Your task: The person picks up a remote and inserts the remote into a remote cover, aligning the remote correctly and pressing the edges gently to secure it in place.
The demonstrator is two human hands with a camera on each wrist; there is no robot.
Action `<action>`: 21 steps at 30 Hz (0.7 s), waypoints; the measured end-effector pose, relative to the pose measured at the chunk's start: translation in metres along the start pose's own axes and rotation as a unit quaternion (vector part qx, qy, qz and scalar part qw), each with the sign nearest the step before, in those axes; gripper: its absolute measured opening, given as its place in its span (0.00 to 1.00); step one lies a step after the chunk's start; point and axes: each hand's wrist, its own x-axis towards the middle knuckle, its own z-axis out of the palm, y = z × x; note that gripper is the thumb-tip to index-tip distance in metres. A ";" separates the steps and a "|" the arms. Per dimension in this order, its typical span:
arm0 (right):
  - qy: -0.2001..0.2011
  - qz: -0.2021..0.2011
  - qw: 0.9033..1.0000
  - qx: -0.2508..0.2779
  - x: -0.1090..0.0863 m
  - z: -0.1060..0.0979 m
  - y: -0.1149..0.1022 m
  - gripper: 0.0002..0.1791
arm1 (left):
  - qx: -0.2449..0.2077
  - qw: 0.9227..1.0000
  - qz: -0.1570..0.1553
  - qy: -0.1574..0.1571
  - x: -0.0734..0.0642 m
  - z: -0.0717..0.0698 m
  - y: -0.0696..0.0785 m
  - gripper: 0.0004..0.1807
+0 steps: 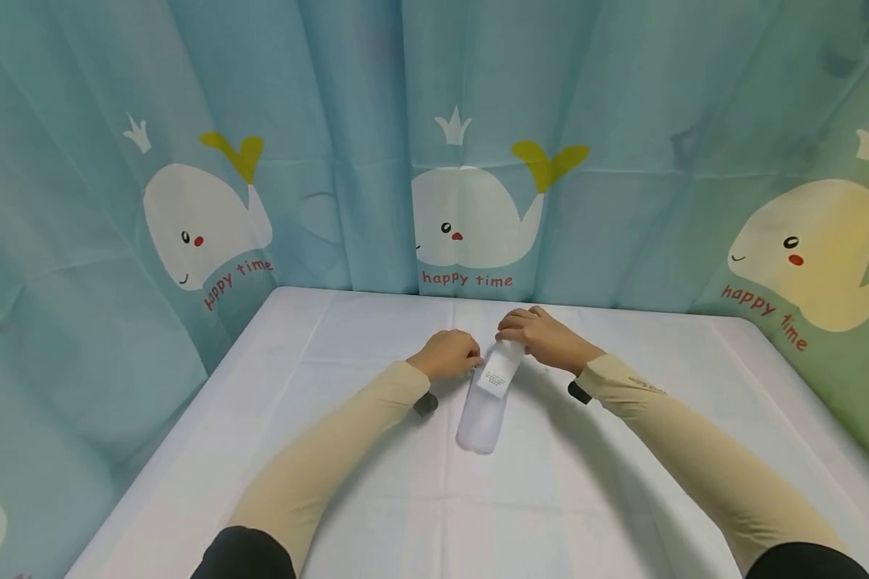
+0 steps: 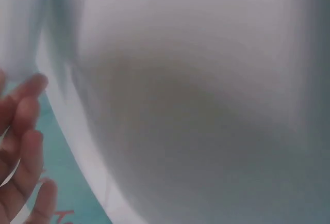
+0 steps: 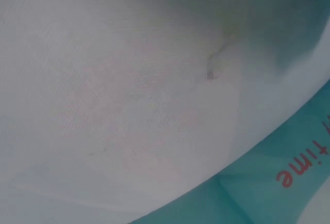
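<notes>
A frosted, see-through plastic pouch (image 1: pixel 480 426) lies slanted near the middle of the table. My left hand (image 1: pixel 449 354) pinches the pouch at its upper left edge. A slim white box (image 1: pixel 502 368) with small printed text sits partly within the pouch, its top end sticking out. My right hand (image 1: pixel 545 338) grips that top end from above. In the left wrist view, the curled fingers of my left hand (image 2: pixel 23 141) are at the lower end of a blurred, pale translucent shape (image 2: pixel 20 28). The right wrist view has neither the right hand nor the box.
A white cloth covers the table (image 1: pixel 376 498), whose rounded far edge meets a blue-green curtain (image 1: pixel 362 96) printed with whales. Dark wrist cameras sit under both sleeves, the left camera (image 1: pixel 426 404) close to the cloth. Faint marks (image 3: pixel 210 72) show on the tablecloth.
</notes>
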 end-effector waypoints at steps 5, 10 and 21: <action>-0.001 -0.015 1.000 -0.010 0.001 -0.003 -0.003 0.30 | 0.051 0.998 -0.015 0.038 0.001 0.003 0.008 0.10; -0.030 -0.028 0.999 -0.028 0.003 -0.005 -0.006 0.31 | 0.118 0.988 -0.037 0.096 -0.001 0.009 0.017 0.10; -0.040 -0.049 0.992 -0.105 -0.001 -0.009 -0.003 0.30 | 0.285 0.939 0.093 0.169 -0.008 0.006 0.015 0.12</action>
